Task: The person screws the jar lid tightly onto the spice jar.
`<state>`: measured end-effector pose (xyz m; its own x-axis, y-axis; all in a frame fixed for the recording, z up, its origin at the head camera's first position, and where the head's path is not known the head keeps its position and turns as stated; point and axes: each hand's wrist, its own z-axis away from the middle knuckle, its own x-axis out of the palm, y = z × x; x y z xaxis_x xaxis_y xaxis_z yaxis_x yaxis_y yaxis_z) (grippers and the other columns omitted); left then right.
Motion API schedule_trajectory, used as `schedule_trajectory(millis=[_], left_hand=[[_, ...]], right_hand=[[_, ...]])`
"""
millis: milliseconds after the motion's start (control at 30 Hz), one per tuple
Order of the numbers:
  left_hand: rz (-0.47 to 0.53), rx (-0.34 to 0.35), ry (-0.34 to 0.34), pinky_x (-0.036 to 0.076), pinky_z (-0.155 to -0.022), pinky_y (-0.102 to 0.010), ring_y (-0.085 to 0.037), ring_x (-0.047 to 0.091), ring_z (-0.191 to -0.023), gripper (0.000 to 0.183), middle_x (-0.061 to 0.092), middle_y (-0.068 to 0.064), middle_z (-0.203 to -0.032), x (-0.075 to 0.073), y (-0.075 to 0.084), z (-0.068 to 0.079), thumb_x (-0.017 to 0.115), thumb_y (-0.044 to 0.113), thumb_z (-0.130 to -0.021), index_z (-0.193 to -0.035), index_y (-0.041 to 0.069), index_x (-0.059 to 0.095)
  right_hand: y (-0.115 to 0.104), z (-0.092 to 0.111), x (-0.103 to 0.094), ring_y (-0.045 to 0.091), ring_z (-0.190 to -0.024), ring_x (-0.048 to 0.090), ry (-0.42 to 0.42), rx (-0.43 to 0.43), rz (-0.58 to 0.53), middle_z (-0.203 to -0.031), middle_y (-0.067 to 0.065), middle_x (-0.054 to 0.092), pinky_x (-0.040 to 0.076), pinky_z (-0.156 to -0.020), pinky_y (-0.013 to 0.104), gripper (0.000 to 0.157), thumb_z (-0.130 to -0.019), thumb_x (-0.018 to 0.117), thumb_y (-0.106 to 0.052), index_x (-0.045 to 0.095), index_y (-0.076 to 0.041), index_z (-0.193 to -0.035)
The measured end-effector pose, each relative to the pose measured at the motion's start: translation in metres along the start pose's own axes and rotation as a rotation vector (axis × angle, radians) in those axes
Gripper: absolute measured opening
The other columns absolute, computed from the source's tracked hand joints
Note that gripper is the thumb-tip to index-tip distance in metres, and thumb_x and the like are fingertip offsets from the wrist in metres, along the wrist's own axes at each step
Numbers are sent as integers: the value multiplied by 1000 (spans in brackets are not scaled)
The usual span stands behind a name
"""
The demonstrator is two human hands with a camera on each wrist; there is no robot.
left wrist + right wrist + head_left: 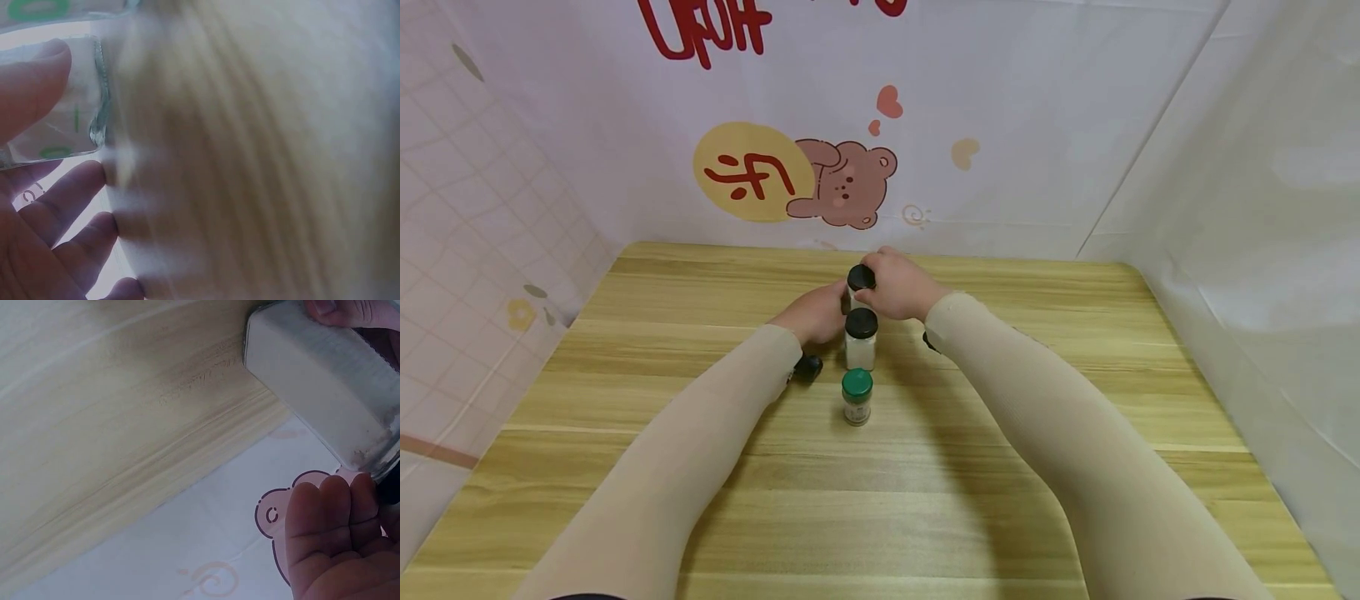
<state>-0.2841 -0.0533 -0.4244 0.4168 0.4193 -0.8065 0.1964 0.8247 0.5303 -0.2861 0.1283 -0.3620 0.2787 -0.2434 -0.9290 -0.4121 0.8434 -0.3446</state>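
Farthest back in a row of 3 jars is a square glass jar (856, 302) with a black lid and pale contents. My right hand (898, 285) grips it at the lid. From the left, my left hand (820, 312) holds its lower body, the thumb (37, 87) against the glass in the left wrist view. Pale powder fills the jar (319, 381) in the right wrist view, where the right fingers (331, 519) curl by the dark lid. Just in front stands a similar black-lidded jar (861, 352), upright.
Nearest me in the row is a small green-lidded jar (856, 405), upright. The wooden table (880, 517) ends at a white printed backdrop (1015, 192) close behind the hands. White sheets (1262, 208) hang at both sides.
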Motion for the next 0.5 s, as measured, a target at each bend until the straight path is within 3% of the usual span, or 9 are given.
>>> schedule_trajectory(millis=[500], left_hand=[[18, -6, -17, 48, -112, -53, -32, 60, -129, 45, 62, -11, -139, -1, 0, 1, 59, 43, -107, -143, 18, 50]], right_hand=[[0, 0, -6, 26, -117, 56, -43, -27, 33, -139, 15, 55, 50, -101, 40, 56, -105, 64, -37, 51, -4, -149]])
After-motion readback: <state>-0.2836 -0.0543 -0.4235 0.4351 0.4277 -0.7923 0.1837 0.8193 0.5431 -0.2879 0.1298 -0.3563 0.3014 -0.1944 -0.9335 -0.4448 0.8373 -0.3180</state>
